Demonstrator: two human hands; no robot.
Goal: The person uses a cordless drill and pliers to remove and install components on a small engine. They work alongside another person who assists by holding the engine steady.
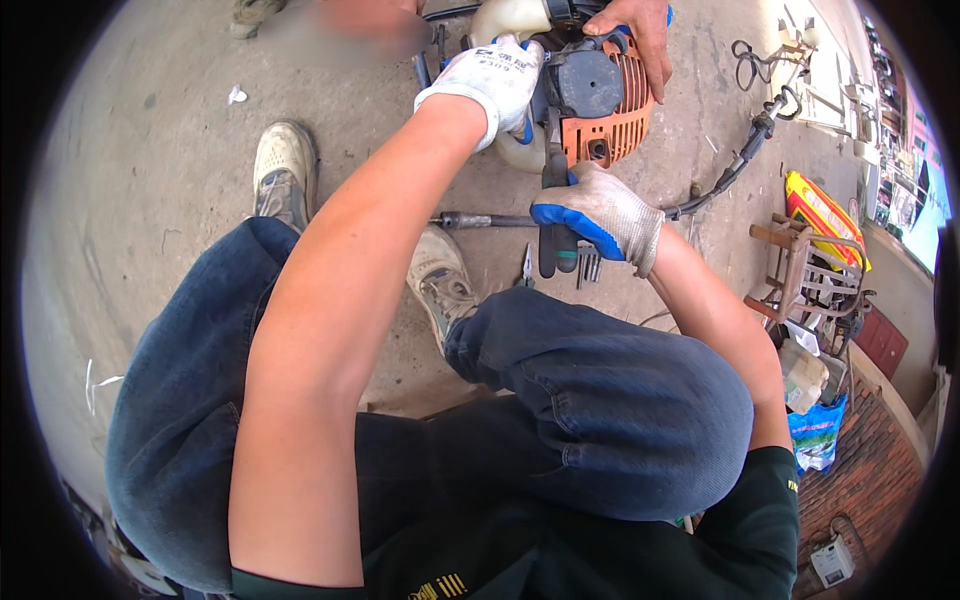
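A small engine [587, 84] with an orange slotted cover and a black cap rests on the concrete at the top. My gloved left hand [500, 80] is closed at its left side, by a whitish tank; its fingertips press on something I cannot make out. In my gloved right hand [600, 212] is a pair of pliers [552, 175] with dark handles, their jaws pointing up at the engine's left edge near my left fingers. A co-worker's bare hand [640, 35] grips the engine's upper right side.
Another pair of pliers [527, 268] and several small metal tools [589, 268] lie below the engine. A long dark shaft [490, 220] runs behind my right hand. A wooden chair frame [790, 265], a yellow-red bag [825, 215] and a blue bag [817, 435] stand at the right.
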